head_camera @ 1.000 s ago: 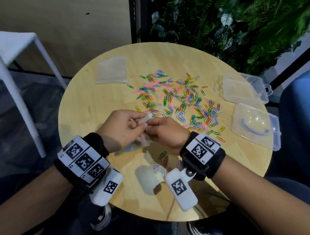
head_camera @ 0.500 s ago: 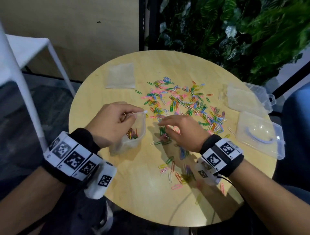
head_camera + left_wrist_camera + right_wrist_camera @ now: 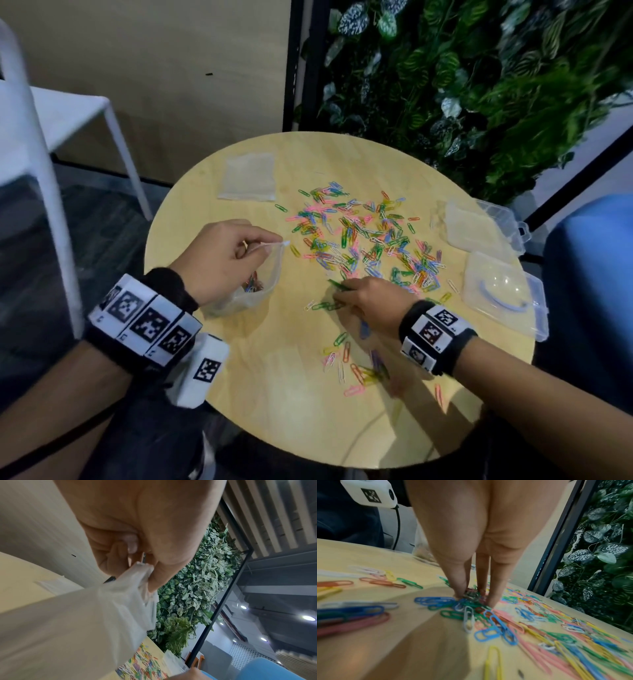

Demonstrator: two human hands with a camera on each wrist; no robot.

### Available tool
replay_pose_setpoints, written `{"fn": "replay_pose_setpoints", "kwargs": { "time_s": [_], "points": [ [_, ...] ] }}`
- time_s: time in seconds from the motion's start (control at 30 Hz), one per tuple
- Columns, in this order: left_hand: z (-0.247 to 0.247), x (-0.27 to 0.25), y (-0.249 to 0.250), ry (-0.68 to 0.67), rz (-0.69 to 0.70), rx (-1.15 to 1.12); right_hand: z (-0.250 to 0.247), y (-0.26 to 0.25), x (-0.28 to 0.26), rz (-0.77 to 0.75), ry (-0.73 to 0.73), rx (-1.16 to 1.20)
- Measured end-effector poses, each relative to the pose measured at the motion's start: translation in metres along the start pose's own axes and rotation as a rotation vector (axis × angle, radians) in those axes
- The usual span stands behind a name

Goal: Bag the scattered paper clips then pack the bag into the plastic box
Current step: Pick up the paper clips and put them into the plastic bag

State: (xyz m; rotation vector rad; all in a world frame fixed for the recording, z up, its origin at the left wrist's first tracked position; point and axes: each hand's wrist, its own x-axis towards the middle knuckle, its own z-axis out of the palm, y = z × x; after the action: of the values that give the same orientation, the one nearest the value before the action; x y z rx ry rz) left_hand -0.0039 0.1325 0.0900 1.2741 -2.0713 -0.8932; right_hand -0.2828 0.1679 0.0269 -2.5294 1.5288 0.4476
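Note:
Coloured paper clips (image 3: 359,236) lie scattered over the middle of the round wooden table (image 3: 274,394), with several more near my right wrist. My left hand (image 3: 270,244) pinches the rim of a clear plastic bag (image 3: 263,284), which hangs with its mouth towards the clips and holds a few of them. In the left wrist view the left hand (image 3: 145,572) has thumb and fingers bunching the bag (image 3: 85,615). My right hand (image 3: 339,294) is fingertips-down on the pile's near edge. In the right wrist view the right hand (image 3: 472,595) pinches a small clump of paper clips (image 3: 496,622).
Two clear plastic boxes (image 3: 503,298) (image 3: 479,229) sit at the table's right edge. A spare flat bag (image 3: 248,176) lies at the far left. A white stool (image 3: 68,113) stands to the left, a plant wall (image 3: 479,85) behind and a blue seat (image 3: 589,274) to the right.
My right hand let go of the bag, reached right to the pile and closed its fingertips on clips. My left hand now holds the bag alone, mouth open.

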Motion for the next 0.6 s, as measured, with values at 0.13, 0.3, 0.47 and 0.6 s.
{"fn": "replay_pose_setpoints", "kwargs": {
  "time_s": [0.13, 0.3, 0.47, 0.6],
  "points": [
    [0.011, -0.003, 0.007, -0.021, -0.005, -0.031, 0.003, 0.000, 0.000, 0.040, 0.066, 0.088],
    [0.023, -0.005, 0.009, -0.074, -0.082, -0.091, -0.008, 0.021, -0.011, 0.311, 0.273, 0.475],
    [0.036, -0.003, 0.011, -0.121, -0.151, -0.191, -0.030, 0.025, -0.021, 0.413, 0.488, 1.280],
    [0.047, 0.002, 0.012, -0.100, -0.166, -0.203, -0.051, -0.002, -0.017, 0.265, 0.364, 1.895]
  ]
}}
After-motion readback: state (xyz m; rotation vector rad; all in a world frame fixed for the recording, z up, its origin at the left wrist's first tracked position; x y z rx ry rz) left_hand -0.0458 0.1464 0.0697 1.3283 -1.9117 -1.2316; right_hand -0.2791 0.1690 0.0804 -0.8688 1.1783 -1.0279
